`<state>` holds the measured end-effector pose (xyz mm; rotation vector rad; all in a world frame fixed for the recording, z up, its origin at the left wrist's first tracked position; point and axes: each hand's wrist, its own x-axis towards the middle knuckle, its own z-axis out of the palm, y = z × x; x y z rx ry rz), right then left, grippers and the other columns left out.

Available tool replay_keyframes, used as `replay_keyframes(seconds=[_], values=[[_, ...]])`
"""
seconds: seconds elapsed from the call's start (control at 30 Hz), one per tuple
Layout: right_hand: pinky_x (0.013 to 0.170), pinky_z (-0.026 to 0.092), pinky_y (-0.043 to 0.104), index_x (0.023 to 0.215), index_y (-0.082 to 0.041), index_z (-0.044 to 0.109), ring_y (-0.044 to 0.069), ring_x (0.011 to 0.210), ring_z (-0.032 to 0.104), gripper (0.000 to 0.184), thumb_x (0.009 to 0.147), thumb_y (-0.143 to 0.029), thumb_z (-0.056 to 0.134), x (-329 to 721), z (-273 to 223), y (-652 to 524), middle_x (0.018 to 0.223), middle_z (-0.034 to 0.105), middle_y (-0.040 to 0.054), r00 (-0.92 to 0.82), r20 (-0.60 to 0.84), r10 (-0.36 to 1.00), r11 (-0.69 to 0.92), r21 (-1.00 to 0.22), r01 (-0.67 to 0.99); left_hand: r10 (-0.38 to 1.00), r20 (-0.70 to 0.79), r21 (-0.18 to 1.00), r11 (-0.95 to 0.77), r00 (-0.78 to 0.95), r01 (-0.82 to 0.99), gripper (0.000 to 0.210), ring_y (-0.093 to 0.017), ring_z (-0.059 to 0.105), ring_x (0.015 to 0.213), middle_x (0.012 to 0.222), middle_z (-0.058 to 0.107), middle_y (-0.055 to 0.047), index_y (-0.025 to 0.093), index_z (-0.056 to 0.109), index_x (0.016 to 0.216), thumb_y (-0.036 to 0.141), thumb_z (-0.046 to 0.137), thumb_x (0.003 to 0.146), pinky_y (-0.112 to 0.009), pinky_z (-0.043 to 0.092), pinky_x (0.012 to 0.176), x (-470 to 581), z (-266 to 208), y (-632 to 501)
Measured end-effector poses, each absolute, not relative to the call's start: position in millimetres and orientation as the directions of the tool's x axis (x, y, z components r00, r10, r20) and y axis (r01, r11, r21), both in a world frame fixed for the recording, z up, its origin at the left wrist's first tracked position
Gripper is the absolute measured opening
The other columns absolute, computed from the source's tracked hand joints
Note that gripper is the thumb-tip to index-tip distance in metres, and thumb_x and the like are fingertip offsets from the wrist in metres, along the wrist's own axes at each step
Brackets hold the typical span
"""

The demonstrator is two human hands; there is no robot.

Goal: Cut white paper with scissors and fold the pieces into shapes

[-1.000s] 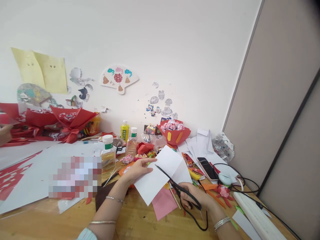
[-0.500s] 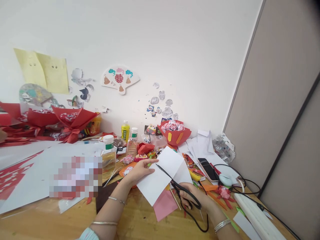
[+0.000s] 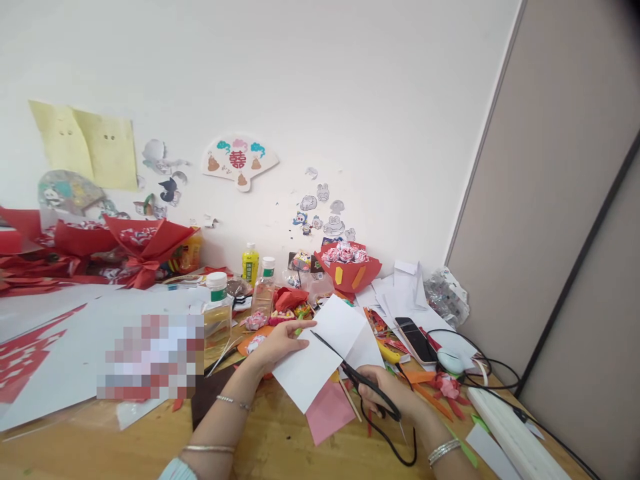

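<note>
In the middle of the head view, my left hand (image 3: 286, 341) pinches the left edge of a white sheet of paper (image 3: 305, 373), thumb on top. My right hand (image 3: 380, 390) grips the handles of black scissors (image 3: 370, 383). Their blades lie across the sheet, pointing up and left toward my left thumb. The blades look nearly closed along a line running through the paper. Pink paper (image 3: 330, 415) lies on the table below the sheet's lower corner. A black cord (image 3: 395, 455) loops beneath my right hand.
Right of my hands lie a phone (image 3: 416, 339), a pale mouse (image 3: 451, 361), a yellow-handled cutter (image 3: 388, 352) and a white power strip (image 3: 515, 433). Behind stand a red bouquet (image 3: 350, 270) and bottles (image 3: 217, 313). More red bouquets (image 3: 143, 247) fill the far left.
The scissor handles have come closer together, closing the blades on the white sheet. My left hand stays in place on the paper. A hand at the far left edge is gone from view.
</note>
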<state>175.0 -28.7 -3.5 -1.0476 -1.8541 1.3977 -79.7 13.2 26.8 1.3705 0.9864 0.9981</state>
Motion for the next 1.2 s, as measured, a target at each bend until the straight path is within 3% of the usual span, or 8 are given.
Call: replay_keyframes(seconds=[0.23,0.43,0.53,0.77,1.0,1.2], values=[[0.035,0.028,0.018,0.074,-0.016,0.051,0.006,0.035,0.037,0.035,0.064,-0.047,0.063,171,2,-32,0.043,0.044,-0.0079,-0.58,-0.019,0.814,0.142,-0.963,0.231,0.94,0.062,0.996,-0.081,0.334,0.042,0.064,-0.011,0.056,0.057,0.07,0.063,0.001,0.018,0.054,0.121,0.024,0.072,0.06,-0.02,0.041,0.05,-77,16,18],[0.036,0.024,0.02,0.077,-0.016,0.052,0.006,0.035,0.033,0.038,0.072,-0.054,0.054,170,1,-34,0.042,0.041,-0.0082,-0.594,-0.019,0.804,0.133,-0.968,0.212,0.916,0.155,0.988,-0.153,0.37,-0.035,0.073,-0.017,0.061,0.075,0.105,0.063,-0.008,0.022,0.048,0.126,0.021,0.073,0.057,-0.026,0.047,0.063,-75,12,22],[0.036,0.024,0.02,0.08,-0.015,0.052,0.006,0.035,0.034,0.046,0.071,-0.06,0.052,171,-2,-33,0.044,0.041,-0.0082,-0.604,-0.01,0.797,0.142,-0.969,0.203,0.904,0.18,0.984,-0.168,0.388,-0.064,0.073,-0.018,0.061,0.082,0.111,0.06,-0.009,0.023,0.047,0.126,0.02,0.073,0.057,-0.027,0.048,0.067,-75,14,21],[0.037,0.025,0.021,0.08,-0.017,0.054,0.006,0.036,0.031,0.045,0.072,-0.061,0.053,171,-2,-35,0.045,0.038,-0.0083,-0.608,0.023,0.794,0.158,-0.973,0.169,0.924,0.13,0.991,-0.134,0.359,-0.014,0.071,-0.016,0.061,0.071,0.093,0.065,-0.006,0.02,0.049,0.125,0.023,0.073,0.058,-0.025,0.046,0.061,-77,7,26],[0.035,0.024,0.02,0.079,-0.016,0.053,0.005,0.034,0.031,0.049,0.069,-0.064,0.053,169,0,-34,0.044,0.039,-0.0084,-0.598,0.017,0.802,0.172,-0.964,0.203,0.918,0.169,0.985,-0.17,0.359,-0.029,0.068,-0.015,0.059,0.072,0.099,0.062,-0.007,0.02,0.051,0.122,0.021,0.072,0.058,-0.024,0.046,0.06,-75,10,24],[0.036,0.023,0.02,0.079,-0.016,0.053,0.006,0.036,0.034,0.05,0.072,-0.065,0.05,171,-5,-31,0.045,0.042,-0.0071,-0.623,0.028,0.781,0.218,-0.948,0.231,0.922,0.126,0.988,-0.148,0.365,0.033,0.07,-0.01,0.054,0.058,0.083,0.062,-0.003,0.018,0.049,0.125,0.023,0.071,0.058,-0.021,0.042,0.052,-76,7,25]])
